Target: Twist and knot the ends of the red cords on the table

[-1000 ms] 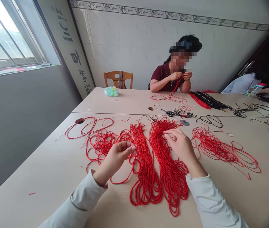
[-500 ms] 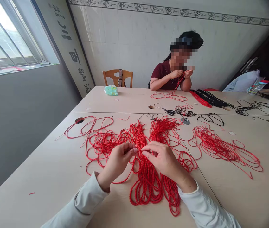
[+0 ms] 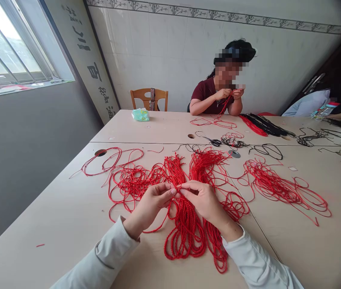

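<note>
My left hand (image 3: pixel 154 202) and my right hand (image 3: pixel 203 202) meet above the table, their fingertips pinching strands of thin red twisted cord (image 3: pixel 176 192) between them. Under both hands lies a long bundle of red cord (image 3: pixel 185 228), with a second bundle (image 3: pixel 215 245) partly below my right hand. Tangled loose red cord (image 3: pixel 129 186) spreads left of my left hand. Another loose heap of red cord (image 3: pixel 278 188) lies to the right, beyond my right hand.
Across the table, a seated person (image 3: pixel 211 94) works red cord by hand. Black-handled scissors (image 3: pixel 215 141), black cords (image 3: pixel 266 125) and a green plastic bag (image 3: pixel 140 114) lie on the pale table (image 3: pixel 68 208). Another person sits at the far right.
My right hand has moved left from the right bundle to meet my left hand. Both now pinch cord together, and red loops have spread beside my right hand.
</note>
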Available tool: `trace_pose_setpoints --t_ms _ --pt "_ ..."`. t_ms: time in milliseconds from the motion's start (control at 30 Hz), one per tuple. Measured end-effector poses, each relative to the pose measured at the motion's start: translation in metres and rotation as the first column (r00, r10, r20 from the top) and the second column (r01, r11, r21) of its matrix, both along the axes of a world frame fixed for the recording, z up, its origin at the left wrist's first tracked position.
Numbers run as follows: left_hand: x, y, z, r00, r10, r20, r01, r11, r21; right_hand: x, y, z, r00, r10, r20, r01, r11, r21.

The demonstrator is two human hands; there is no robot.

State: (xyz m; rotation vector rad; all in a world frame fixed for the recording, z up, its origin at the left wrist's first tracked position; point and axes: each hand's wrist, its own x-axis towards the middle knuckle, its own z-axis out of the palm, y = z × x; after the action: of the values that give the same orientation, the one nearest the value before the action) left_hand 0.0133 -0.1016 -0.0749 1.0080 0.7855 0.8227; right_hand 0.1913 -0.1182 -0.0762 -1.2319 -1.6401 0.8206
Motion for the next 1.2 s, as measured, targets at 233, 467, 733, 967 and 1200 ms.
trace_pose_setpoints --t_ms 233,467,733,967,1200 --pt "0.002 -0.001 0.001 1.0 0.003 -0.014 -0.003 0.999 0.049 0.0 0.007 -0.008 0.947 -0.008 -0.322 -0.075 0.967 -0.245" --pt "0.002 -0.001 -0.002 0.996 -0.015 -0.084 0.019 0.999 0.048 0.001 0.006 -0.007 0.942 0.0 -0.336 -0.103 0.952 -0.288" --pt "0.001 0.001 -0.001 0.986 0.043 -0.159 -0.021 0.99 0.141 -0.002 0.001 0.002 0.911 -0.033 -0.41 -0.117 0.935 -0.335" --pt "0.0 0.0 -0.004 0.984 0.066 -0.167 -0.033 0.981 0.192 -0.006 0.002 -0.009 0.933 0.009 -0.36 -0.093 0.971 -0.218" --pt "-0.001 0.001 -0.006 0.973 0.063 -0.223 -0.039 0.993 0.109 -0.004 0.001 -0.008 0.974 -0.009 -0.226 -0.037 0.979 -0.199"
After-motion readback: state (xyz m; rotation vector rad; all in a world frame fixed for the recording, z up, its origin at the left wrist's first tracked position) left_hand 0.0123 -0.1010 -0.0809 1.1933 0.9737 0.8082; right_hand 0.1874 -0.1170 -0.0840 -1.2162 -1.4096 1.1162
